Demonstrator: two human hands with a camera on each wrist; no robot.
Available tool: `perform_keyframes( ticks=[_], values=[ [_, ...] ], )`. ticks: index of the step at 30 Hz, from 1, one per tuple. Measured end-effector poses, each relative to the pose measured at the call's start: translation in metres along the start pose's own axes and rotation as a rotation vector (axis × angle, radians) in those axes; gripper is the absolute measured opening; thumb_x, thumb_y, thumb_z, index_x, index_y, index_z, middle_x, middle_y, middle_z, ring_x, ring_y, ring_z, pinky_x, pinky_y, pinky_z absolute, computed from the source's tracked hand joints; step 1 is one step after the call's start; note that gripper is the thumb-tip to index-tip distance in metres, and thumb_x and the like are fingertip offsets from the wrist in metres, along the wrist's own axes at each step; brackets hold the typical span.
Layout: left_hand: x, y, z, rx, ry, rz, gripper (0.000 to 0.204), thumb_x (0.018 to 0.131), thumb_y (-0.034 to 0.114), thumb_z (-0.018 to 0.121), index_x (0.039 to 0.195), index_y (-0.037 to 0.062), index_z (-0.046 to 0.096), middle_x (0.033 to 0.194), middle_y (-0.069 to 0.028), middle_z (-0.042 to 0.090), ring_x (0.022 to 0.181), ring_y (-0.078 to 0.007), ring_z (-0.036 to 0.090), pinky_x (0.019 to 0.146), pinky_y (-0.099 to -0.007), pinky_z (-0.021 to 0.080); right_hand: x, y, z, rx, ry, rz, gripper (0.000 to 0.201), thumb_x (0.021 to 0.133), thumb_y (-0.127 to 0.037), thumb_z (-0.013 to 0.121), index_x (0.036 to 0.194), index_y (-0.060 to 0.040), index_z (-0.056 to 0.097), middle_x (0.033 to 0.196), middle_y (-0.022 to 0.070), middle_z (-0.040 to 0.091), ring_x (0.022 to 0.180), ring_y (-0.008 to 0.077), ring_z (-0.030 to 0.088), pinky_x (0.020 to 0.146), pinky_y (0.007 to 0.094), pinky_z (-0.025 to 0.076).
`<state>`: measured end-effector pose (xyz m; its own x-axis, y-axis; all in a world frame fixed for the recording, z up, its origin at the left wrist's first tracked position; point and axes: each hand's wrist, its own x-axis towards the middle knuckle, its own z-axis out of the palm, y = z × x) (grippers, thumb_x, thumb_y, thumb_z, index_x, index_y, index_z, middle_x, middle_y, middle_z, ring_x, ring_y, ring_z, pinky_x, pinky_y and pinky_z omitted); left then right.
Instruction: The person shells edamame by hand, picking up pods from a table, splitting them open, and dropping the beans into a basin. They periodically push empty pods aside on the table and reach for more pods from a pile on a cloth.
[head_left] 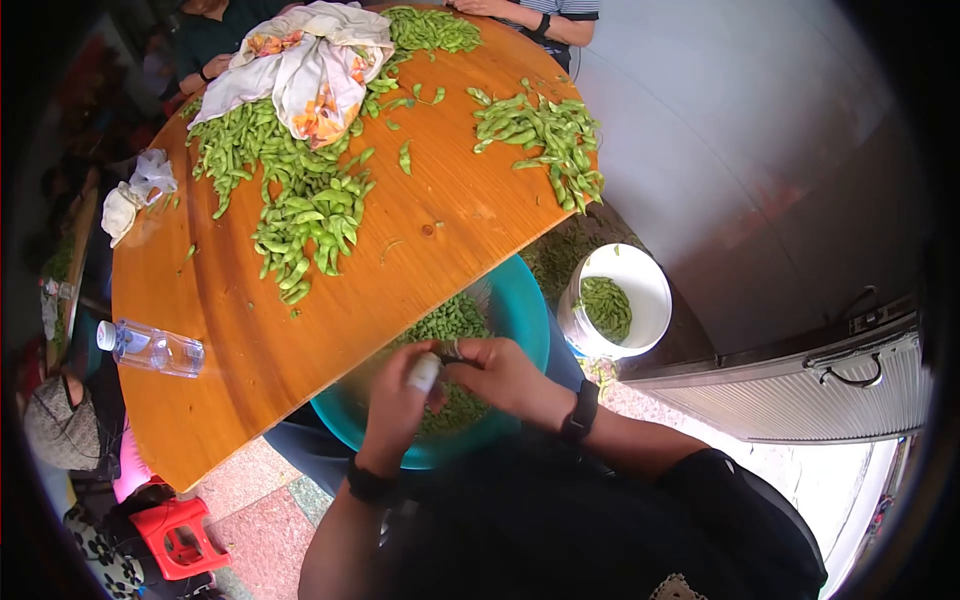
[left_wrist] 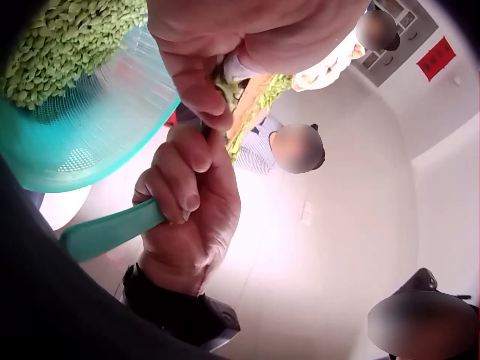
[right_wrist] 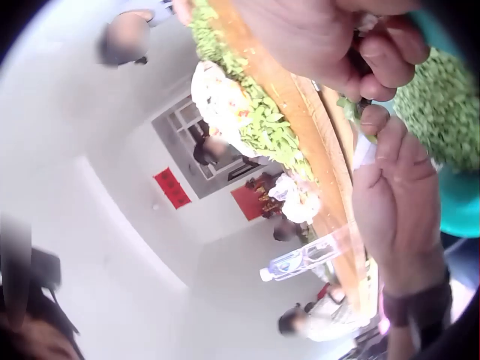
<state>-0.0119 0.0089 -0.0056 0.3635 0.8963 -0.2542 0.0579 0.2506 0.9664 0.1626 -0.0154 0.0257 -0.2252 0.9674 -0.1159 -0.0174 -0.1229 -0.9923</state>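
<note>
My left hand, its thumb wrapped in a white covering, pinches a green bean pod. Close against it, my right hand grips a tool with a flat teal handle. The handle sticks out below the curled fingers in the left wrist view; the working end is mostly hidden between the hands. Both hands meet above a teal basin, which holds many shelled green beans. In the right wrist view the fingertips of both hands come together at the pod.
Over the basin juts the edge of a wooden table. On it lie heaps of pods, a floral cloth and a plastic bottle. A white bucket with pods stands at right, a red stool at lower left. Other people sit around.
</note>
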Motion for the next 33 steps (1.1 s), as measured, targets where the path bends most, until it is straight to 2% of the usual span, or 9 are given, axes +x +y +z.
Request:
perform_keyframes(
  ticks=[3,8,10,13,21,25,28,30,33],
  values=[
    [0.001,-0.008,0.0,0.014,0.015,0.066,0.025,0.096,0.005,0.048,0.119,0.0045,0.057,0.085,-0.0047,0.062,0.062,-0.0092,0.058,0.053,-0.0226,0.046,-0.002,0.0,0.002,0.002,0.023,0.153,0.013,0.091,-0.001,0.052,0.092,0.001,0.065,0.076,0.0032,0.065,0.074,0.0071,0.06,0.068,0.0243,0.048],
    [0.0,-0.01,-0.003,-0.071,-0.001,0.092,0.025,0.095,0.005,0.047,0.119,0.0022,0.055,0.085,-0.005,0.062,0.063,-0.0095,0.058,0.053,-0.0227,0.046,-0.007,0.006,0.009,0.005,0.089,0.022,0.014,0.092,-0.001,0.053,0.098,0.0002,0.065,0.078,0.0033,0.067,0.074,0.0061,0.059,0.067,0.0226,0.047],
    [-0.002,0.0,-0.002,-0.126,-0.03,-0.097,0.027,0.094,0.006,0.045,0.119,-0.0004,0.052,0.081,-0.0048,0.061,0.062,-0.0098,0.057,0.053,-0.0231,0.046,-0.006,0.007,0.009,-0.032,0.106,-0.009,0.014,0.093,-0.001,0.053,0.1,-0.0001,0.065,0.078,0.0034,0.067,0.073,0.006,0.059,0.066,0.0222,0.047],
    [-0.006,0.001,-0.005,-0.167,-0.071,-0.116,0.025,0.097,0.013,0.042,0.116,-0.001,0.051,0.08,-0.0051,0.059,0.06,-0.0102,0.052,0.053,-0.0232,0.044,-0.007,0.001,0.004,-0.15,0.051,-0.069,0.015,0.094,-0.001,0.053,0.103,-0.0004,0.064,0.08,0.003,0.067,0.073,0.0068,0.058,0.064,0.0226,0.047],
    [0.0,0.002,0.002,-0.177,-0.05,-0.13,0.03,0.092,0.005,0.041,0.12,-0.0021,0.051,0.079,-0.0036,0.058,0.061,-0.0078,0.05,0.055,-0.0225,0.041,-0.007,-0.008,-0.006,0.187,0.024,0.329,0.012,0.094,-0.01,0.055,0.1,-0.0072,0.065,0.073,-0.0062,0.051,0.065,0.0021,0.044,0.057,0.0193,0.036],
    [0.002,0.005,0.003,-0.195,-0.152,0.019,0.033,0.091,0.004,0.038,0.12,-0.0015,0.052,0.08,-0.0023,0.057,0.062,-0.0076,0.049,0.057,-0.0225,0.04,-0.006,-0.004,-0.01,0.204,0.05,0.316,0.01,0.094,-0.01,0.056,0.099,-0.0076,0.065,0.073,-0.0069,0.051,0.064,0.0018,0.044,0.056,0.0181,0.035],
    [0.003,0.005,0.007,-0.104,-0.082,-0.034,0.034,0.092,0.004,0.036,0.119,-0.0007,0.055,0.081,-0.002,0.056,0.062,-0.0071,0.047,0.057,-0.0219,0.04,-0.008,0.004,-0.013,0.156,0.04,0.14,0.008,0.094,-0.01,0.056,0.096,-0.0078,0.064,0.073,-0.007,0.052,0.063,0.0016,0.045,0.055,0.0175,0.034],
    [0.008,-0.014,-0.003,-0.012,-0.123,-0.057,0.033,0.089,0.004,0.041,0.117,0.0009,0.058,0.086,-0.0057,0.061,0.069,-0.0134,0.055,0.063,-0.0258,0.045,-0.013,0.001,-0.027,0.166,0.208,0.072,0.013,0.095,-0.008,0.056,0.103,-0.0049,0.066,0.07,-0.0066,0.051,0.062,0.0014,0.044,0.054,0.0181,0.035],
    [0.003,0.002,-0.008,0.785,-0.121,0.57,0.034,0.08,0.003,0.054,0.113,0.0058,0.063,0.101,-0.0095,0.066,0.101,-0.0266,0.061,0.086,-0.0344,0.047,-0.025,0.017,-0.087,-0.023,0.488,-0.012,0.01,0.094,-0.007,0.056,0.094,-0.0034,0.065,0.068,-0.0056,0.053,0.061,0.0026,0.045,0.053,0.0209,0.037]
  ],
)
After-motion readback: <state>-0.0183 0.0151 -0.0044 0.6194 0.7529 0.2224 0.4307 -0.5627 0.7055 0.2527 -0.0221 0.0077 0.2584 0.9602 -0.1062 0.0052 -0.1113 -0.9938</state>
